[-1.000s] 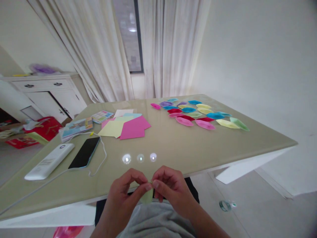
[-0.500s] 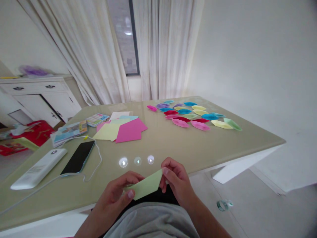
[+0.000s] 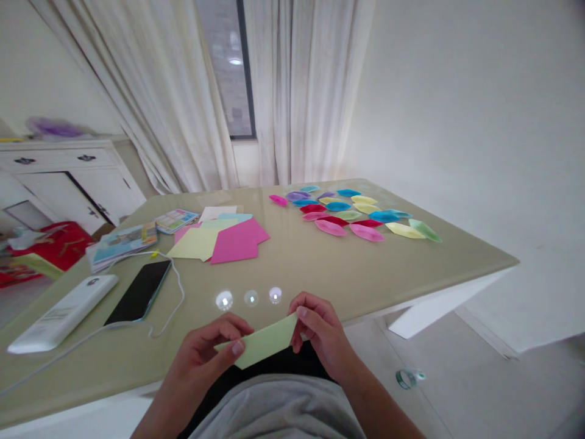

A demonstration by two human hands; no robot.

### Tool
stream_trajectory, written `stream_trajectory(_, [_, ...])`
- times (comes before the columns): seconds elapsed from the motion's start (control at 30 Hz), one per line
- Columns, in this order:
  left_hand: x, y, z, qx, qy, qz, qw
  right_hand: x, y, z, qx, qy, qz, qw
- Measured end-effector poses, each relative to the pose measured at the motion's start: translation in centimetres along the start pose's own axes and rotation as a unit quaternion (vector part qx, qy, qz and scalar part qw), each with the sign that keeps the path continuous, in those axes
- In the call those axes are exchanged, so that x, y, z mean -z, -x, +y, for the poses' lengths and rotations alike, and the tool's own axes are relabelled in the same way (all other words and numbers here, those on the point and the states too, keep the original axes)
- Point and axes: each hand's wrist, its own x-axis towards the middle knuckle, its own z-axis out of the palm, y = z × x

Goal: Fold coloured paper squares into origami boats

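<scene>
We see plain pale green on the folded paper (image 3: 265, 343) by the near edge of the beige desk (image 3: 342, 268). Toward the far right corner, the folded shapes (image 3: 331, 228) show pink, red, blue, purple, yellow and green. Toward the far left corner we find magenta and pale yellow sheets (image 3: 235, 242); by the left edge, a white device (image 3: 64, 314).

"How many folded papers (image 3: 331, 227) lay beyond the right hand (image 3: 320, 326)?"
"About twenty."
"And left of the left hand (image 3: 208, 347)?"
"One phone (image 3: 138, 292), one cable (image 3: 183, 295), one white device (image 3: 64, 314)."
"And held?"
"Two hands held one green paper (image 3: 267, 342)."
</scene>
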Motion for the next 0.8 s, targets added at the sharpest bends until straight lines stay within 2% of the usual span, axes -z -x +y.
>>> stream_trajectory(0.13, [-0.1,-0.3,0.1,-0.014,-0.005,0.016,1.000,0.1,-0.1,-0.5,-0.013,0.025,-0.002,1.000])
stream_trajectory(0.27, [-0.6,-0.3,-0.4,0.009,0.111,0.046,0.993,0.3,-0.2,-0.8,-0.020,-0.026,0.013,0.999])
stream_trajectory(0.33, [-1.0,-0.2,-0.5,0.031,0.178,0.066,0.981,0.4,-0.2,-0.8,-0.024,-0.060,0.005,0.998])
stream_trajectory(0.43, [-1.4,-0.2,-0.3,0.026,0.233,0.077,0.969,0.7,-0.1,-0.6,-0.040,-0.097,-0.021,0.994])
stream_trajectory(0.6, [-1.5,-0.4,-0.2,0.036,0.257,0.071,0.963,1.3,-0.1,0.2,-0.042,-0.130,-0.054,0.989])
stream_trajectory(0.8, [-1.0,-1.0,-2.4,0.050,0.274,0.117,0.953,1.5,-0.3,0.3,-0.032,-0.128,-0.048,0.990])
